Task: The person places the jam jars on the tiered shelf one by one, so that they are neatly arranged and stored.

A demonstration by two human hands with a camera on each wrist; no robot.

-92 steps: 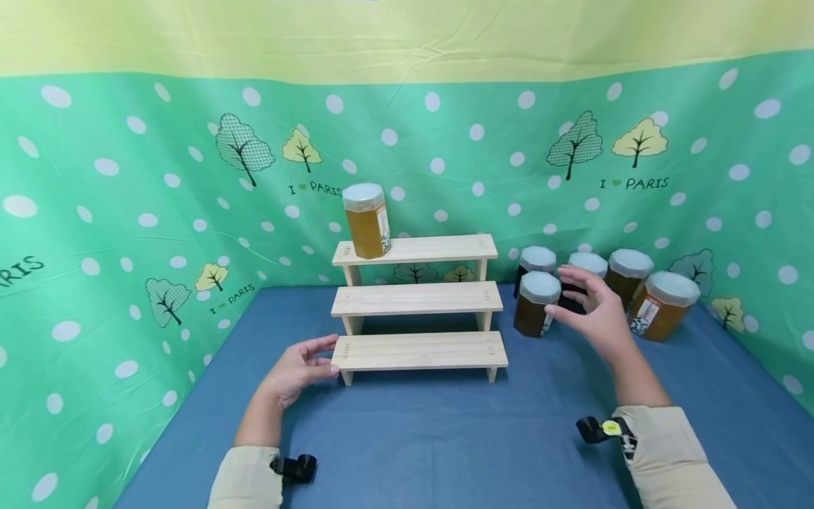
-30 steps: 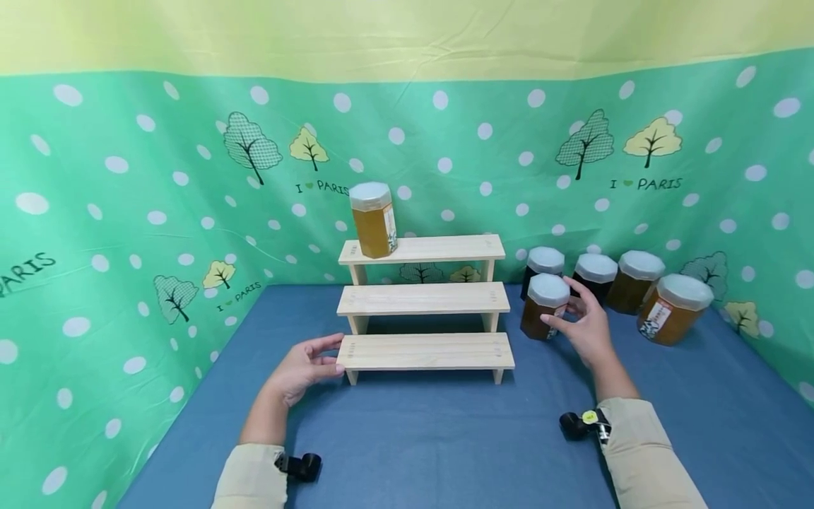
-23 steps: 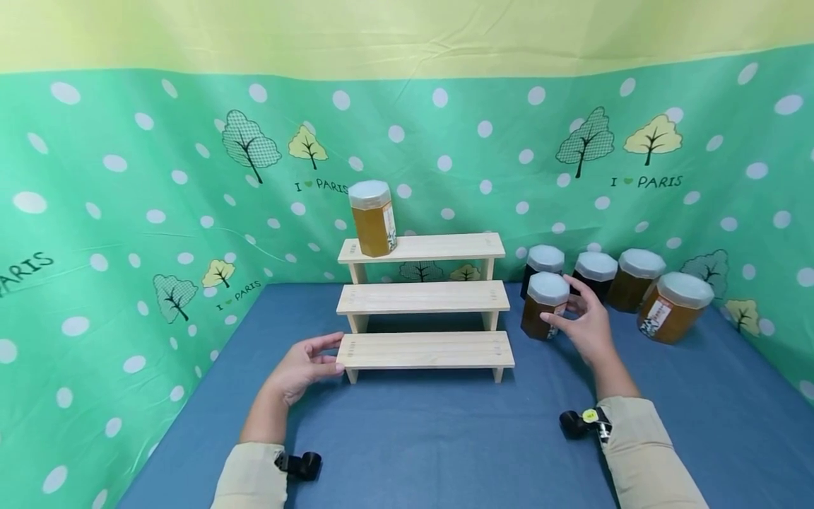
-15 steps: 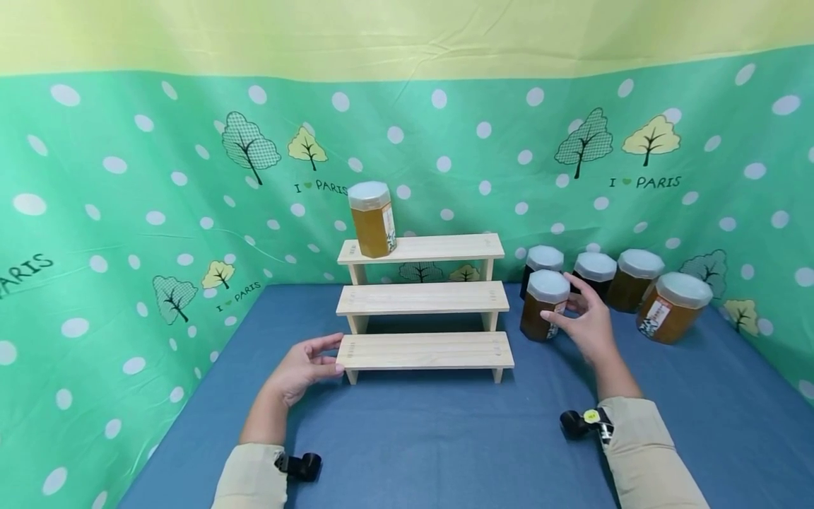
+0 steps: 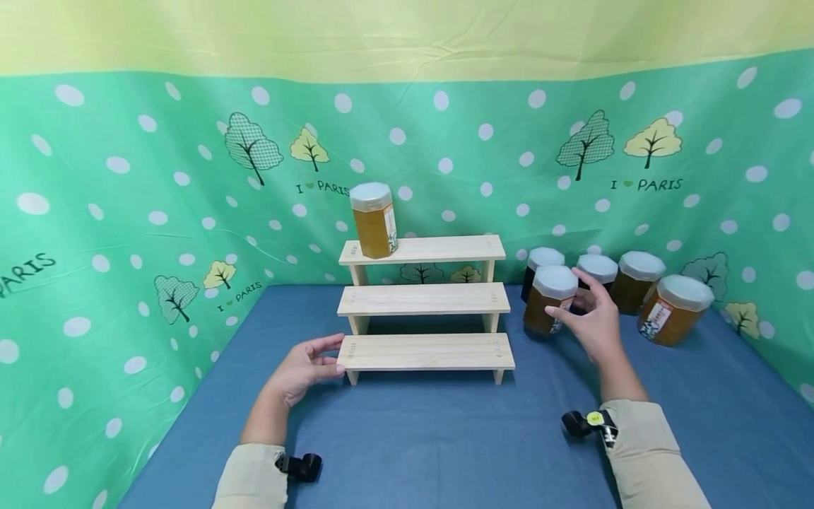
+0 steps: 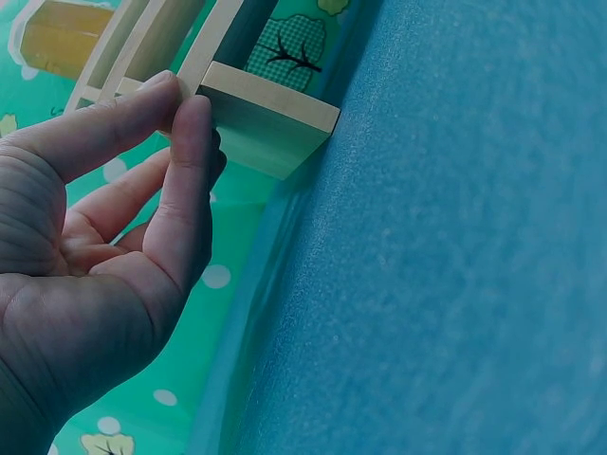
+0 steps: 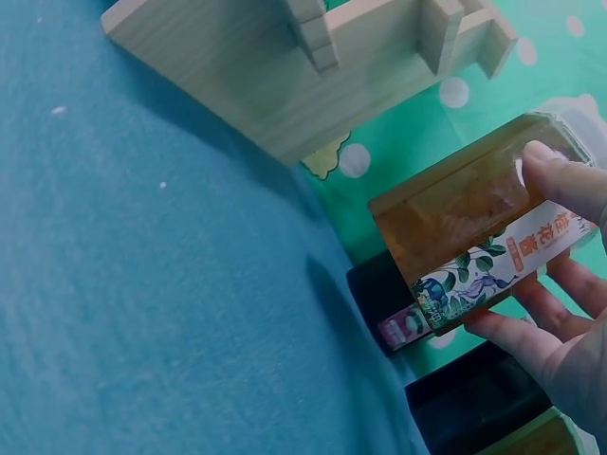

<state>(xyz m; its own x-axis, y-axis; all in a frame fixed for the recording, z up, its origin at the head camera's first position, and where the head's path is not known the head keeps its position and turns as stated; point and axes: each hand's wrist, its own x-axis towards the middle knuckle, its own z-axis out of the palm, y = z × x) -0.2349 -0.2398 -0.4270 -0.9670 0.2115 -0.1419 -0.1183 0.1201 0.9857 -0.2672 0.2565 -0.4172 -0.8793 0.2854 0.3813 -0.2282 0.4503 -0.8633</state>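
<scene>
A three-step wooden shelf (image 5: 422, 351) stands mid-table, with an amber honey jar (image 5: 372, 230) upright at the left of its top step. My left hand (image 5: 302, 371) pinches the left end of the lowest step between thumb and fingers, seen close up in the left wrist view. To the right of the shelf, my right hand (image 5: 594, 322) grips a brown-amber honey jar (image 5: 543, 311) with a white lid, thumb on the near side and fingers behind. In the right wrist view this jar (image 7: 455, 218) shows a floral label and its base is raised above the blue cloth.
Behind the held jar stand a dark jar (image 5: 529, 283) and another dark jar (image 5: 596, 268), partly hidden. Farther right are a brown jar (image 5: 629, 290) and a wide amber jar (image 5: 668, 318). A green dotted curtain (image 5: 445, 127) hangs behind the blue tablecloth (image 5: 407, 431).
My right hand, open beside the jar at first, has closed round it. Just now it has lifted the jar slightly up and to the right. My left hand keeps its place on the shelf.
</scene>
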